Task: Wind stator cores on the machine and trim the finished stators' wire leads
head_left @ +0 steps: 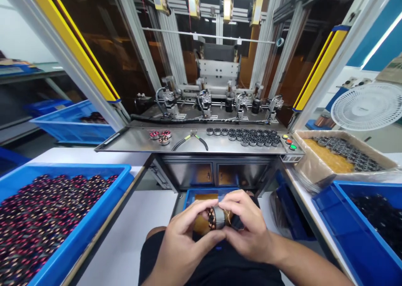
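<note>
Single head view, facing forward and down: left hand [185, 238] and right hand [249, 225] near, metal shelf [135, 141] beyond, machine [219, 70] farther back.

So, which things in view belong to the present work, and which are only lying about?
Likely part of the work:
wound core, held by left hand and right hand
pliers, on metal ledge
dark cores, also there
red-and-copper cores, in left blue bin

Probably just nearby:
white fan, at right
brown carton, above the fan
</note>
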Available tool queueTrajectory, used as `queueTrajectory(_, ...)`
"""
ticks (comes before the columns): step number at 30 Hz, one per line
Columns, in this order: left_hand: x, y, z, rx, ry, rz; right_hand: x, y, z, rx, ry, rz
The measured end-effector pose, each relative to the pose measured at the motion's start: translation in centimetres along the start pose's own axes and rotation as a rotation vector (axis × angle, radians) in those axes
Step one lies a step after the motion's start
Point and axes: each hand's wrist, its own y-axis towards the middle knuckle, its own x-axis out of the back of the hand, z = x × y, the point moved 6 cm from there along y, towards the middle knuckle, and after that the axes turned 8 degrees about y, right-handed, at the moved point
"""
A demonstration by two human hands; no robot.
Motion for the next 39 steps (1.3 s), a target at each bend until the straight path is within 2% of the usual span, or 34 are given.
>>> queueTrajectory(5, 0.2, 0.3, -0.6, -0.056, 0.110, -0.039, 0.5, 0.2, -0.2, -0.103, 0.166, 0.023)
queueTrajectory(9, 0.3, 0.1, -0.8, -0.070, 0.134, -0.054, 0.8, 0.3, 0.0, -0.115, 0.179, -0.022)
queueTrajectory(11, 0.2, 0.0, -0.5, -0.011, 0.067, -0.051, 0.9, 0.2, -0.2, -0.178, 0.190, -0.084)
queueTrajectory(13, -0.1, 0.0, -0.2, 0.066, -0.062, -0.024, 1.0, -0.1, -0.6, -0.302, 0.235, -0.157)
queueTrajectory(16, -0.7, 0.1, -0.1, 0.105, -0.228, 0.021, 0.6, -0.7, -1.2, -0.439, 0.319, -0.193)
queueTrajectory(19, -0.5, 0.1, -0.4, 0.019, -0.182, -0.027, 0.3, -1.8, -2.5, -0.550, 0.423, -0.230)
queueTrajectory(22, 0.0, 0.0, -1.0, -0.144, 0.044, -0.088, 1.0, -3.3, -4.6, -0.713, 0.516, -0.315)
queueTrajectory(24, 0.1, -0.1, -1.7, -0.279, 0.228, -0.086, 1.9, -3.5, -5.3, -0.759, 0.526, -0.334)
queueTrajectory(26, 0.0, -0.1, -2.3, -0.390, 0.380, -0.060, 2.7, -2.6, -4.6, -0.703, 0.455, -0.233)
queueTrajectory(29, -0.3, -0.2, -3.1, -0.470, 0.477, -0.012, 2.4, -0.3, -2.5, -0.604, 0.320, 0.096)
queueTrajectory(31, -0.3, -0.2, -3.5, -0.487, 0.470, 0.010, 1.9, 0.7, -1.5, -0.607, 0.310, 0.243)
queueTrajectory(36, -0.1, -0.7, -4.3, -0.513, 0.425, 0.101, 2.6, 1.6, -2.1, -0.593, 0.319, 0.323)
queueTrajectory(39, 0.3, -0.8, -4.3, -0.478, 0.426, 0.092, 3.6, 1.8, -2.7, -0.574, 0.223, 0.370)
